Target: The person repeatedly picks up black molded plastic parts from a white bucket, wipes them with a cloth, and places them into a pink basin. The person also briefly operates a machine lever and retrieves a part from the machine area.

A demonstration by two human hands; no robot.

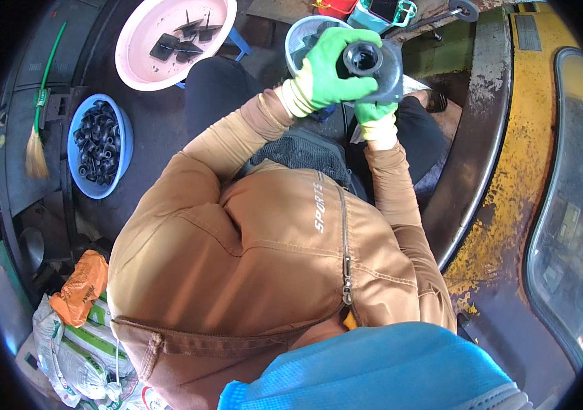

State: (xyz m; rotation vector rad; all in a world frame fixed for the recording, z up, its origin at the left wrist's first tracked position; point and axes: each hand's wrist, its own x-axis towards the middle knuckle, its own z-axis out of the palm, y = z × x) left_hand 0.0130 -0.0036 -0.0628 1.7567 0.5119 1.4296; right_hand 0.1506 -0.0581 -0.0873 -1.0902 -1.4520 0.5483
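Note:
Both of my hands wear green gloves with pale yellow cuffs. A black molded part (392, 74), with a round hollow collar on a squarish flange, is held up in front of me, its opening facing up toward my head. My left hand (327, 74) wraps around the collar from the left, thumb below it and fingers above. At the flange's near edge, my right hand (376, 115) grips from underneath; its fingertips are hidden behind the part. Just beyond my left hand stands a pale blue basin (293, 42) with dark pieces inside, partly covered by the glove.
A pink basin (140, 65) at the far left holds several black flat-based pieces. Left of me, a blue basin (127, 140) is full of small black parts. A broom (37, 154) leans farther left. The yellow machine (510, 178) borders my right side. A teal basket (366, 19) sits at the back.

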